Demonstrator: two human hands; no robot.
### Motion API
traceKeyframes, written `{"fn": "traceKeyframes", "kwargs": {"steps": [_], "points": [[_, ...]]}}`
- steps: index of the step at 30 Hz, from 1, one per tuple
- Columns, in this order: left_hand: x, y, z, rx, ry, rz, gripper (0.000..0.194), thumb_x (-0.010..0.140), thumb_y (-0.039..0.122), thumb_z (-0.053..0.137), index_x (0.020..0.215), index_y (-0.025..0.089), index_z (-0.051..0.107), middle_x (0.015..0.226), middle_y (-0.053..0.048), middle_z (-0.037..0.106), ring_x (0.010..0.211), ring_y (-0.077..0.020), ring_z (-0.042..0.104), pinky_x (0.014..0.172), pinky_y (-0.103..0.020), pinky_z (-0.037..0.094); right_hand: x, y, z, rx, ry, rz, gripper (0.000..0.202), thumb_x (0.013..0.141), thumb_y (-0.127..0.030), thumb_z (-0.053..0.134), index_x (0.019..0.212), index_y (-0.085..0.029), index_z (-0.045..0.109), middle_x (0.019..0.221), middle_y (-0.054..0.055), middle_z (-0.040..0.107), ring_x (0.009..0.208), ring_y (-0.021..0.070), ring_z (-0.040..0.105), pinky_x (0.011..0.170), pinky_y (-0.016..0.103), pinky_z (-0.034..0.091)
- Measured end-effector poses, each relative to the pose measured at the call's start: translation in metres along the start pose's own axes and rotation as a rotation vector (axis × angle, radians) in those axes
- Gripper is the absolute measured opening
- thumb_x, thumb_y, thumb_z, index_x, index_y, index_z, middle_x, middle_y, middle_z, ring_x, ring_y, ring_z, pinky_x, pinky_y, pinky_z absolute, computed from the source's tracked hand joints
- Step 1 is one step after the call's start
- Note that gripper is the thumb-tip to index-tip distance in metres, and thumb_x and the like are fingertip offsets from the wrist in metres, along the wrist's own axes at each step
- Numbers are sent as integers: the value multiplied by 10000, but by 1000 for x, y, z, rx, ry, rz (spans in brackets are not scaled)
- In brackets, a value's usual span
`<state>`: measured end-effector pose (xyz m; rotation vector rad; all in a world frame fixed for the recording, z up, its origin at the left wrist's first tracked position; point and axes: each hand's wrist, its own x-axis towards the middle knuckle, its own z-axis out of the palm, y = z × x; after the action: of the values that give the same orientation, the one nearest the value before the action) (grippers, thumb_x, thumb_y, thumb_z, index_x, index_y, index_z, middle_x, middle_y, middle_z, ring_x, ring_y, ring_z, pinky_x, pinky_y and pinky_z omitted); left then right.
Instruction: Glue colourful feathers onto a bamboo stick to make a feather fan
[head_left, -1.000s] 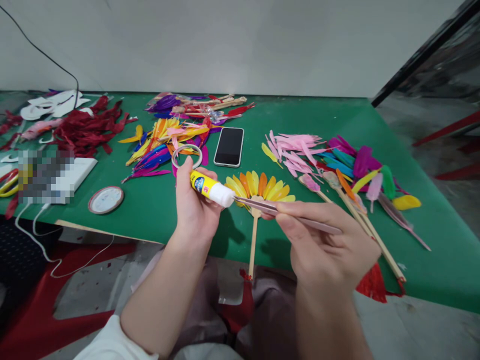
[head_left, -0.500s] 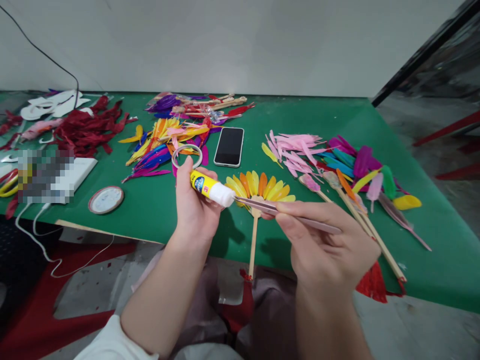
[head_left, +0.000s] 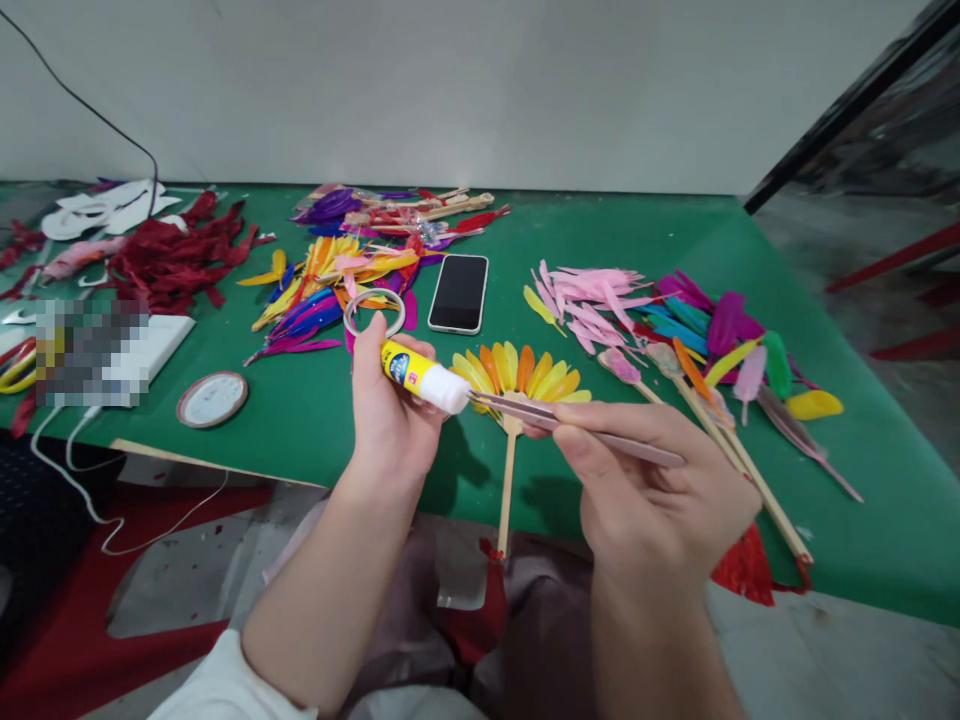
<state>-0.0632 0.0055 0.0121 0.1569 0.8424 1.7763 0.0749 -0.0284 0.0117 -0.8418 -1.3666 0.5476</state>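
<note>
My left hand [head_left: 396,415] is closed round a yellow glue bottle [head_left: 405,368], its white end tilted down to the right. In my right hand [head_left: 660,490], thumb and fingers pinch a pair of pinkish metal tweezers [head_left: 600,436]. The tweezers' tips are at the white end of the bottle; whether they touch it or hold anything small, I cannot tell. Beneath them on the green table lies a wooden-handled fan [head_left: 508,490] with yellow and orange feathers [head_left: 525,368] spread round its head. The tweezers and right fingers partly cover the fan's head.
A phone [head_left: 459,293] lies behind the bottle. Pink feathers [head_left: 592,295] and mixed coloured feathers [head_left: 720,320] spread to the right, with tasselled sticks [head_left: 757,490]. At left are a tape roll [head_left: 212,399], dark red strips [head_left: 180,250] and a feather heap [head_left: 322,290].
Almost nothing differs. Both hands keep the same grip and place, with the tweezers' tips still at the bottle's white end.
</note>
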Motion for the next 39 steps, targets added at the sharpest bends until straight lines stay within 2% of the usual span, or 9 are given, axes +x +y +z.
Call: {"fn": "traceKeyframes", "kwargs": {"steps": [25,39], "points": [[-1,0,0,-36,-11,-4,269,648,355,622,565,170,446,495,63,446,438,-30,450,399,-150,322,1,0,0,8,32,-18,259,667,-83,660,822,-289,679,710,-45,691,598,135,642,524,247,539],[-2,0,2,-10,-8,-4,285,654,376,605,551,175,431,478,58,444,418,-36,439,395,-162,309,-1,-4,0,16,17,1,297,660,-71,666,842,-306,676,746,-53,696,657,139,655,591,257,563]]}}
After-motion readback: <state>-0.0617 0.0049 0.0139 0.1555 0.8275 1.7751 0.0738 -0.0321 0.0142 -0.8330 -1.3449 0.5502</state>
